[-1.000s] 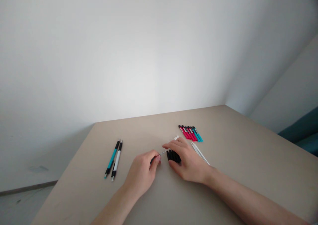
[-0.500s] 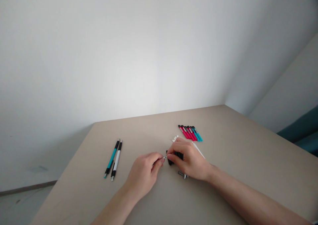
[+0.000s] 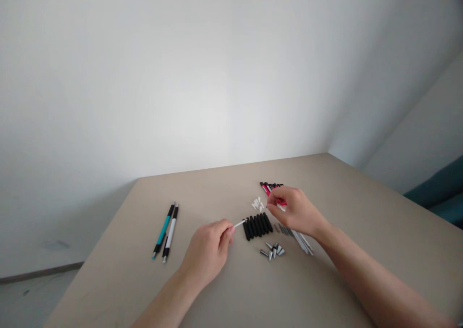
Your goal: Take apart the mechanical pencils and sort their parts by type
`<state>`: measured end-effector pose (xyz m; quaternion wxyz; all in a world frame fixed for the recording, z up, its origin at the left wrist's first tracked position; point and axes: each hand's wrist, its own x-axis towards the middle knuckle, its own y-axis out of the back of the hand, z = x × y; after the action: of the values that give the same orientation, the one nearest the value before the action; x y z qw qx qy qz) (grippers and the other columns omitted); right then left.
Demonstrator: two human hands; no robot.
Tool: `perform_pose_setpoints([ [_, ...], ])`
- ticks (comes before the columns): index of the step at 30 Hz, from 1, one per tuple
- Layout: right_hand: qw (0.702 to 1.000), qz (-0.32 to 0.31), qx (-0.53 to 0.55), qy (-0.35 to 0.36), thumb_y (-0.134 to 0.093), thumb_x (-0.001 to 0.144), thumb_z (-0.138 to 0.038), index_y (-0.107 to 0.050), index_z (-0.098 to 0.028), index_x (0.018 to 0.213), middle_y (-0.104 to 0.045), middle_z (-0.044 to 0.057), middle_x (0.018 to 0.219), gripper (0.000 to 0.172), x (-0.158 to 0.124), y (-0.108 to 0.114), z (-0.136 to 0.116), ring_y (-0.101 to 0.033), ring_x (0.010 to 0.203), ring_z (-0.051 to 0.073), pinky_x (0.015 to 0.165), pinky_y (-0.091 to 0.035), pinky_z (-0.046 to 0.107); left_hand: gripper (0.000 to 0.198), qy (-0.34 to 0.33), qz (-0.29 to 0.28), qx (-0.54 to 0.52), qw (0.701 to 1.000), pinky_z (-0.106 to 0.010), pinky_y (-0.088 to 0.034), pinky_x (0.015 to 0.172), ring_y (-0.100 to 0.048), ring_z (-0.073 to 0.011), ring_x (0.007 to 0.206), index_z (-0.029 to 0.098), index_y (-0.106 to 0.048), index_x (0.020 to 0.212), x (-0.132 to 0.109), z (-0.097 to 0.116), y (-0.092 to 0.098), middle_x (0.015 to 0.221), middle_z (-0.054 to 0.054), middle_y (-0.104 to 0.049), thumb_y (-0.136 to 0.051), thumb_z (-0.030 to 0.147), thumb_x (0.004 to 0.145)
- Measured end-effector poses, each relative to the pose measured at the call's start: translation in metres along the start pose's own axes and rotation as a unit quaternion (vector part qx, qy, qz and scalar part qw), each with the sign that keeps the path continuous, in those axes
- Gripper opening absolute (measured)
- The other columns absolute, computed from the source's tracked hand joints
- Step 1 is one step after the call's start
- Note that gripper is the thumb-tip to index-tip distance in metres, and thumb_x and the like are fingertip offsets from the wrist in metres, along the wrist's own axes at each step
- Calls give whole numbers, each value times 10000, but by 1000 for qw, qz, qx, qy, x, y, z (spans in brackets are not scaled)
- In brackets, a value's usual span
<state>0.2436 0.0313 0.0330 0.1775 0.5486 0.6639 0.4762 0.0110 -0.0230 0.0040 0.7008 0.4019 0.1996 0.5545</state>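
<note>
My left hand [image 3: 210,246] pinches a thin white pen refill [image 3: 239,223] between thumb and fingertips, its end sticking out to the right. That end reaches close to the row of black rubber grips [image 3: 257,225] on the table. My right hand [image 3: 294,210] hovers past the grips with thumb and index finger curled together; anything between their tips is too small to make out. Just left of those fingertips lie small white plastic pieces [image 3: 256,203]. Behind the right hand, red pen barrels [image 3: 265,188] with black ends are partly covered.
Silver cone tips [image 3: 274,252] are heaped in front of the grips. Small springs [image 3: 277,228] and more white refills [image 3: 304,243] lie under and beside my right wrist. A teal pen [image 3: 164,229] and a white pen [image 3: 170,234] rest at the left. A wall [image 3: 217,77] stands behind the table.
My right hand has parted from the left and moved right and away from me, uncovering grips, cone tips and springs. My left hand stays nearly in place, its refill now showing.
</note>
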Motion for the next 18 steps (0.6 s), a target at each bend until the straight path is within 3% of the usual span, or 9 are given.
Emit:
perform_pose_setpoints([
  [3, 996, -61, -55, -35, -533, 696, -154, -642, -186, 632, -680, 27, 670, 131, 1, 4, 10, -608, 643, 168, 617, -414, 256, 299, -3, 1, -1, 1000, -227, -302, 515, -493, -121, 515, 209, -570, 718, 0, 0, 0, 625, 15, -612, -370, 262, 933],
  [8, 984, -159, -80, -17, -533, 649, -92, -678, -202, 621, -703, 32, 654, 184, -3, 4, 19, -629, 633, 178, 581, -399, 242, 292, -6, 0, 0, 1000, -230, -315, 531, -504, -124, 529, 208, -570, 719, -1, -1, -1, 637, 10, -621, -371, 253, 929],
  [13, 981, -155, -108, -31, -536, 625, -88, -645, -196, 565, -676, 28, 590, 165, -5, 3, 19, -600, 556, 164, 520, -342, 240, 294, -4, -4, -1, 1000, -230, -318, 541, -502, -121, 533, 206, -573, 728, -1, -1, 0, 649, 13, -626, -370, 261, 933],
  [18, 977, -163, -123, -52, -618, 649, -190, -629, -192, 558, -659, 32, 578, 91, -7, 5, 16, -579, 542, 161, 499, -305, 239, 294, 3, -9, -4, 1000, -230, -315, 540, -505, -119, 534, 205, -573, 733, -1, -1, 0, 653, 16, -629, -370, 271, 935],
])
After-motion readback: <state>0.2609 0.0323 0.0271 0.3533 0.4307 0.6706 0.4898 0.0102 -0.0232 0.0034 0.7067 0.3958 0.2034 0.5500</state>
